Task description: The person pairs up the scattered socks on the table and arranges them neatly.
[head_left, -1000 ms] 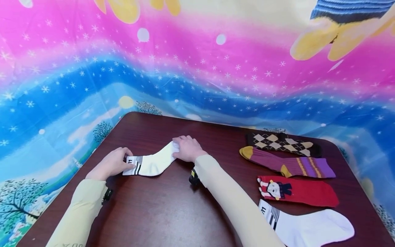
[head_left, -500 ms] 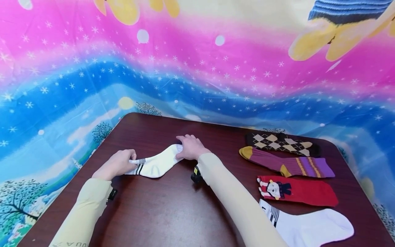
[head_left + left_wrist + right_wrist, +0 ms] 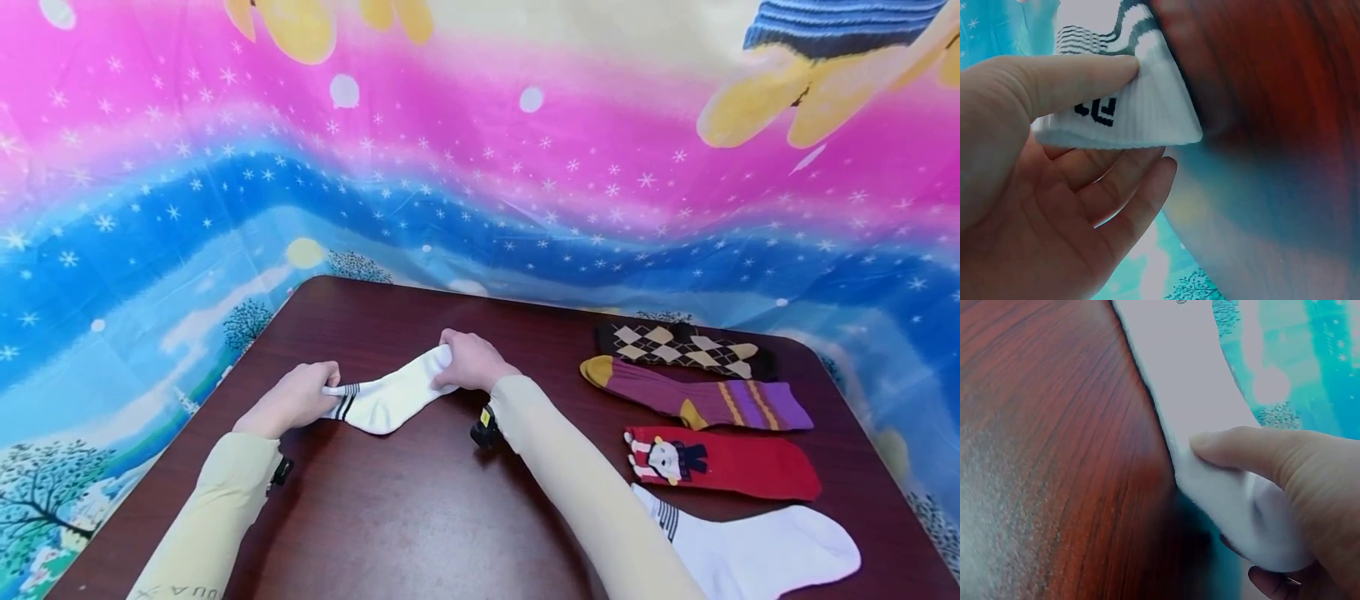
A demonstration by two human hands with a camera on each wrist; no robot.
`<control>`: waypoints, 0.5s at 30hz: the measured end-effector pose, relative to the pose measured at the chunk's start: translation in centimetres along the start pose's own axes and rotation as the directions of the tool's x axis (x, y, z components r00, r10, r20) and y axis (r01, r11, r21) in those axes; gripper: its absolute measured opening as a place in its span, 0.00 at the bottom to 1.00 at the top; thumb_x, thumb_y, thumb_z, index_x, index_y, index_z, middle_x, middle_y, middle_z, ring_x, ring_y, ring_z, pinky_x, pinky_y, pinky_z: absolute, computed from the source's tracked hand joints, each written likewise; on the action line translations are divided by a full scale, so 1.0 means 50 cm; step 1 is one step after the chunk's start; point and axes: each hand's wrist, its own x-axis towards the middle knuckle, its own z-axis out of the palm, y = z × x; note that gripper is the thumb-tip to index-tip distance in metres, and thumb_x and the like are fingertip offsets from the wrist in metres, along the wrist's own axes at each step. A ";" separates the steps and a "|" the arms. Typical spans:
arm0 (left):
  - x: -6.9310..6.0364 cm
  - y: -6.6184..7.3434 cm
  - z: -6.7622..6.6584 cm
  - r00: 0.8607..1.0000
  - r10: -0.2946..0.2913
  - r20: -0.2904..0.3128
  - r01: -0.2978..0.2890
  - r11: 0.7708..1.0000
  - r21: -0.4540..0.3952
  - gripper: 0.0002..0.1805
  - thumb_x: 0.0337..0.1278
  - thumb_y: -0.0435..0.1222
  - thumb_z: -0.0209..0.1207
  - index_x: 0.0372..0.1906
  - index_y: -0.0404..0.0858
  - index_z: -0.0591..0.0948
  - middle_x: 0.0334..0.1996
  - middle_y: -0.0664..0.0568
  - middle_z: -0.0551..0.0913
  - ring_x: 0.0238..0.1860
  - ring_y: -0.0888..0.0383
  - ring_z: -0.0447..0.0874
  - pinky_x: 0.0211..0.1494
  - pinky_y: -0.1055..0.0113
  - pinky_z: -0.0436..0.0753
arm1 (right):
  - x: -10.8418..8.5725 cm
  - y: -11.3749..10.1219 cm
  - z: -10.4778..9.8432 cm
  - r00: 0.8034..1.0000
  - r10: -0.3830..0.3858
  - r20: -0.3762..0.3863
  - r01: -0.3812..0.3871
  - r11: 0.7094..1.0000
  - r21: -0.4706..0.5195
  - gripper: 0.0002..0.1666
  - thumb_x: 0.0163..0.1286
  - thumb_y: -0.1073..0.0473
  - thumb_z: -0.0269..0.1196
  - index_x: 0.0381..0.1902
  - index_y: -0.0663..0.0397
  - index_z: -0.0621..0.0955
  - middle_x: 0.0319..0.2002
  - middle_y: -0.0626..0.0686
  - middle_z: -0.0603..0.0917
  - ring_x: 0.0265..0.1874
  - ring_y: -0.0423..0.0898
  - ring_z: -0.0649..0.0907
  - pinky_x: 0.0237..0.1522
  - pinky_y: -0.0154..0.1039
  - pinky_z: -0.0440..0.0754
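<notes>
A white sock (image 3: 393, 398) with dark stripes near its cuff stretches between my two hands at the left of the table. My left hand (image 3: 294, 398) pinches the cuff; in the left wrist view the thumb lies over the black lettering on the ribbed cuff (image 3: 1147, 106) and the other fingers are behind it. At the other end, my right hand (image 3: 474, 362) grips the toe. The right wrist view has the thumb on top of the toe part (image 3: 1222, 494) and fingertips partly showing underneath.
On the table's (image 3: 420, 517) right side lie an argyle sock (image 3: 660, 346), a purple sock with yellow parts (image 3: 705, 400), a red sock with a figure (image 3: 765, 463) and another white striped sock (image 3: 772, 546), partly behind my right sleeve. A printed cloth (image 3: 465, 167) hangs behind.
Both hands have shifted slightly to the right with the white sock. My left hand has turned the cuff, so its lettering no longer shows in the head view. The other socks stay put.
</notes>
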 end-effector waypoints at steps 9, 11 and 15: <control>0.025 0.009 -0.017 0.995 0.030 -0.090 -0.035 0.998 -0.054 0.12 0.63 0.27 0.58 0.32 0.40 0.66 0.21 0.50 0.67 0.22 0.53 0.65 0.30 0.59 0.68 | -0.010 0.037 -0.026 0.997 0.003 -0.076 0.012 0.980 0.198 0.23 0.63 0.50 0.75 0.50 0.50 0.80 0.42 0.46 0.83 0.40 0.45 0.79 0.44 0.40 0.78; 0.032 0.011 -0.022 0.990 0.049 -0.135 -0.060 0.995 -0.082 0.12 0.64 0.27 0.59 0.33 0.40 0.66 0.21 0.49 0.69 0.21 0.53 0.67 0.30 0.59 0.69 | -0.011 0.044 -0.035 0.994 0.013 -0.105 0.011 0.974 0.224 0.22 0.63 0.50 0.75 0.51 0.50 0.81 0.43 0.46 0.83 0.41 0.45 0.79 0.46 0.41 0.78; 0.048 0.015 -0.028 0.969 0.060 -0.238 -0.098 0.984 -0.152 0.10 0.65 0.28 0.60 0.42 0.38 0.69 0.30 0.44 0.79 0.25 0.51 0.72 0.32 0.57 0.73 | -0.015 0.055 -0.055 0.986 0.018 -0.165 0.026 0.965 0.261 0.21 0.62 0.50 0.76 0.50 0.50 0.83 0.42 0.47 0.84 0.41 0.46 0.79 0.45 0.41 0.77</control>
